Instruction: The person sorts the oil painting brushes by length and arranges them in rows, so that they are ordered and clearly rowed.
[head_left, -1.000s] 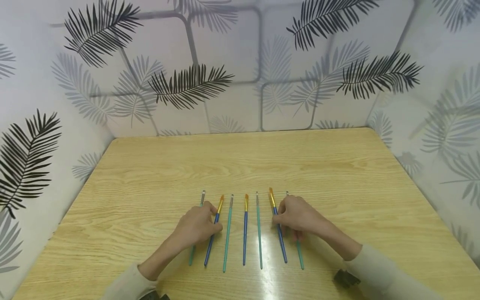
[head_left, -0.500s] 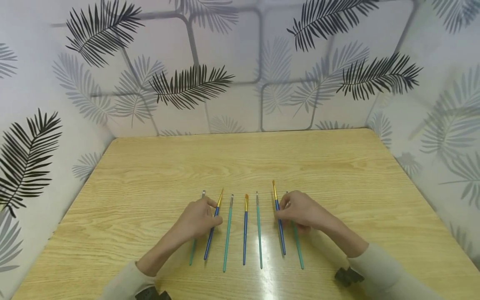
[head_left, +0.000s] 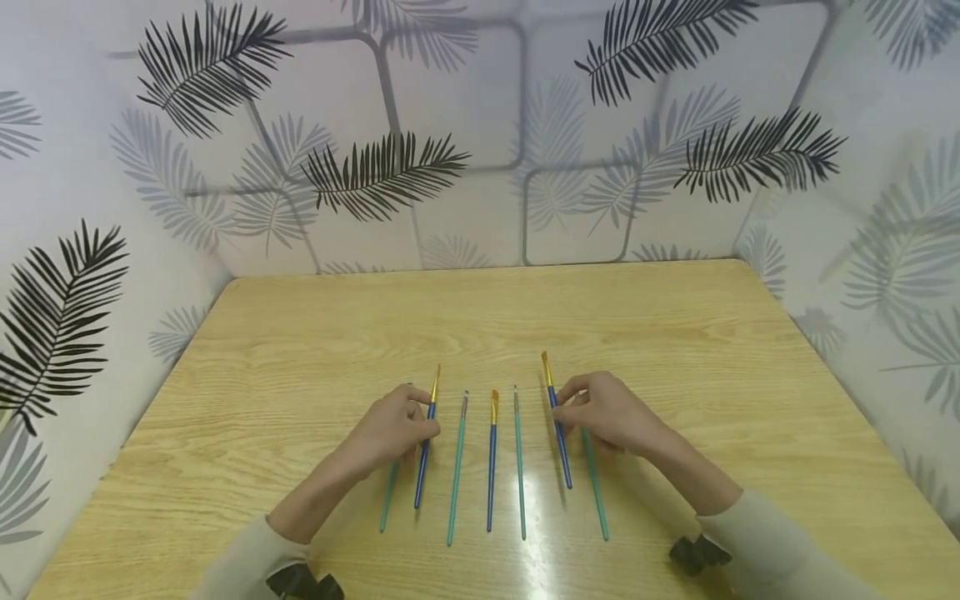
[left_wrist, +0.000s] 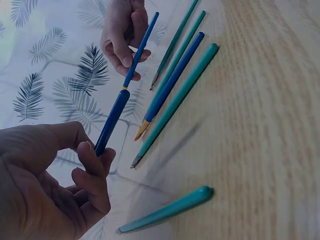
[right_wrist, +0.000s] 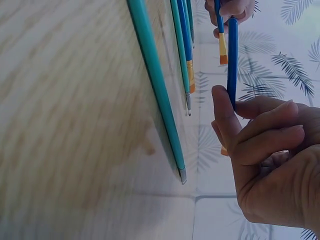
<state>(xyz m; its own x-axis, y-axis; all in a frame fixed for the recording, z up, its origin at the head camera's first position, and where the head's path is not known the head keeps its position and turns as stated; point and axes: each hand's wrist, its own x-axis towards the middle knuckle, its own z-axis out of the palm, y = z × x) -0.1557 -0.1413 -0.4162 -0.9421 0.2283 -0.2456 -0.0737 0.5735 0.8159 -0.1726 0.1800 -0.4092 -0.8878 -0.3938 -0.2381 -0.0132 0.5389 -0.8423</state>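
My left hand (head_left: 393, 429) pinches a blue paintbrush (head_left: 424, 454) between thumb and fingers; the left wrist view shows this brush (left_wrist: 113, 120) raised off the table. On the other side my right hand (head_left: 606, 414) pinches a second blue paintbrush (head_left: 561, 442), also lifted, its bristle end pointing away; its blue handle (right_wrist: 232, 60) stands up in the right wrist view. Below the left hand lies a teal paintbrush (head_left: 388, 496), partly hidden by it. Another teal paintbrush (head_left: 595, 483) lies under the right hand, its far end covered.
Between the hands, a teal brush (head_left: 457, 475), a blue brush with orange bristles (head_left: 492, 467) and another teal brush (head_left: 520, 467) lie side by side on the wood-grain table (head_left: 480, 325). A leaf-patterned wall (head_left: 465, 208) stands behind the table's far edge.
Both hands have moved up and away from the person, lifting the two blue brushes off the table. The brushes lying on the table have stayed in place.
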